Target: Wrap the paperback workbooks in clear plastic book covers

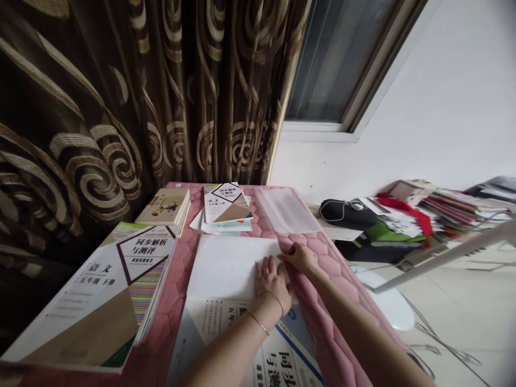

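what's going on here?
A person has both hands at a white sheet beyond a blue-and-white book on a pink cloth. The left grip presses flat near the sheet's right side; the right grip is at its right edge, whether pinching is unclear. A large book stack sits left, and a translucent sheet lies at the far end.

Around the blank white rectangular sheet [226, 266], pink quilted-pattern cloth [177, 269] leaves passage at nine o'clock; beyond, stacked white-and-brown paperbacks [108, 301] block; small white booklets [224, 203] obstruct twelve.
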{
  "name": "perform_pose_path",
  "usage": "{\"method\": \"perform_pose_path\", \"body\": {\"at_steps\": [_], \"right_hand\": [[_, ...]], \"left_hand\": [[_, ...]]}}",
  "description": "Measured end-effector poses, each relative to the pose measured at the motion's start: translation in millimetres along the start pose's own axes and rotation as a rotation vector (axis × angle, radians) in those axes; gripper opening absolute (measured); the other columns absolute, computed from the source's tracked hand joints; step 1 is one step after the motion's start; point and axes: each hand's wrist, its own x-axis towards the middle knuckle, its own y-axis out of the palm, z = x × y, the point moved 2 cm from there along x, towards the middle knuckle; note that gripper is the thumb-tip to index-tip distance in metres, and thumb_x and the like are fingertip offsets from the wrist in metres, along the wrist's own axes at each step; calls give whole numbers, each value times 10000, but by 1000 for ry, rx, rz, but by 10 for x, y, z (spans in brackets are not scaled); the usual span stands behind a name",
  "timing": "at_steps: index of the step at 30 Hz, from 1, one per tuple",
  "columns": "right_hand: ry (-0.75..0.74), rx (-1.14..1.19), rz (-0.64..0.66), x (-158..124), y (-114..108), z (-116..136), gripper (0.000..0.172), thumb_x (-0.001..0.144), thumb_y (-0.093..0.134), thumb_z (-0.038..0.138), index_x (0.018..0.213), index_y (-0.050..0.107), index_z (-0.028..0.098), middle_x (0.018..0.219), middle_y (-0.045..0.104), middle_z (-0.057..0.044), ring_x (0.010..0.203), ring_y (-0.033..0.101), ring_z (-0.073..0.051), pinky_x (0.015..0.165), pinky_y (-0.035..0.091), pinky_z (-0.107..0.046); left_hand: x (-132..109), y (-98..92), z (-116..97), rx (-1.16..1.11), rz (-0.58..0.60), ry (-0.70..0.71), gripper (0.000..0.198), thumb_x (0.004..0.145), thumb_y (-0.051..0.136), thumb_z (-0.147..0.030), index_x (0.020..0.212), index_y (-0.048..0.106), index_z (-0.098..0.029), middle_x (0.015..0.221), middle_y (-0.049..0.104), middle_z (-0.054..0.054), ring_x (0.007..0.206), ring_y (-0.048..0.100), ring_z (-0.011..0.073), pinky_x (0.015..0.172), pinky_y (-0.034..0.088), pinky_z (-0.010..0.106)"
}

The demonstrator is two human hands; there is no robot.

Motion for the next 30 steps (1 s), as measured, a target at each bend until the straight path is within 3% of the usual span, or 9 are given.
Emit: {"method": "perform_pose_path", "body": {"at_steps": [6,10,15,19,21,24,26,30], "right_hand": [[29,31,-4,205,-58,240,418,798,625,549,971,672,171,999,694,-130,985,640,-280,862,453,-421],[58,29,-37,238,-85,321,460,798,577,581,919,685,150,1001,692,-182,1008,633,-322,855,435,-435],[-9,29,-57,118,-13,312,417,864,506,521,892,667,137,940,697,-163,964,639,-298,827,429,-393],[-85,39,-43,-85,8,204,339,871,523,467,826,644,154,865,697,-122,893,645,-266,763,418,-345],[-116,48,-29,-207,-23,134,317,865,537,465,770,626,176,821,692,-92,843,642,-240,726,411,-322],[-135,48,-1,-407,-109,47,302,865,538,455,721,600,197,777,680,-62,755,629,-204,644,394,-288],[-155,30,14,-567,-174,4,285,864,542,424,693,586,200,766,677,-61,730,622,-195,611,383,-278],[-206,46,39,-1036,-230,-179,331,897,456,411,645,546,216,687,660,-46,637,607,-175,556,379,-274]], "left_hand": [[-2,19,3,10,-13,1,648,879,438,-420,1461,374,-142,1577,242,145,1455,184,301,1197,117,521],[-10,32,2,32,0,14,671,883,436,-448,1470,349,-135,1584,221,148,1456,171,310,1195,117,523],[66,-156,124,20,78,50,538,945,299,-427,1407,437,-188,1552,319,113,1417,295,246,1175,205,501],[213,-358,434,12,268,173,467,969,259,-424,1377,459,-315,1570,304,9,1434,270,212,1160,175,569],[287,-462,653,57,300,191,432,965,304,-411,1368,456,-388,1588,251,-38,1455,222,214,1154,179,575],[384,-644,1014,167,221,91,415,940,405,-334,1333,492,-431,1580,268,-70,1452,226,217,1154,216,535],[431,-769,1228,197,160,25,424,908,477,-310,1321,526,-389,1568,303,-36,1440,245,251,1154,226,515],[482,-961,1476,229,106,-38,489,846,592,-351,1329,520,-326,1520,381,24,1384,345,262,1138,274,478]]}}
